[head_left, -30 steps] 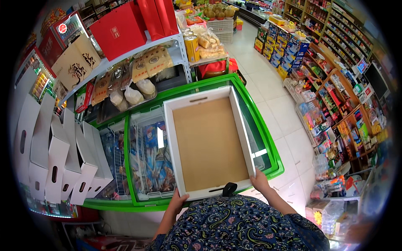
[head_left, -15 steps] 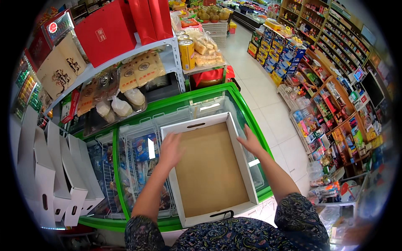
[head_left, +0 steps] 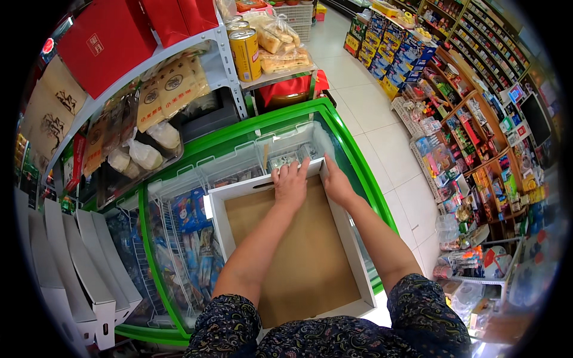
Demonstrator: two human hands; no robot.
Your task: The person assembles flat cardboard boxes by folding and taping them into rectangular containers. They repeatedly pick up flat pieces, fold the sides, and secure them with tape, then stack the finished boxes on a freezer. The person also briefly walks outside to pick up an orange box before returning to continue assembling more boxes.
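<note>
A shallow white cardboard tray (head_left: 349, 256) with a bare brown bottom lies on the glass top of the green-framed chest freezer (head_left: 358, 185), its near end close against my body. My left hand (head_left: 290, 184) grips the tray's far wall, fingers over the top edge beside the handle slot. At the far right corner, my right hand (head_left: 339, 184) holds the side wall, with fingertips at the corner. Part of each hand's grip is hidden behind the cardboard.
More white cardboard trays (head_left: 89, 274) stand on edge at the left. Behind the freezer a grey shelf (head_left: 224, 68) holds red gift bags (head_left: 107, 45) and flat packages. Yellow cans (head_left: 245, 53) and bagged bread (head_left: 285, 58) sit beside it. Packed store shelves (head_left: 471, 143) line the right.
Both hands have gone from above the tray's sides to its far right corner and closed on its walls. The view has shifted, too.
</note>
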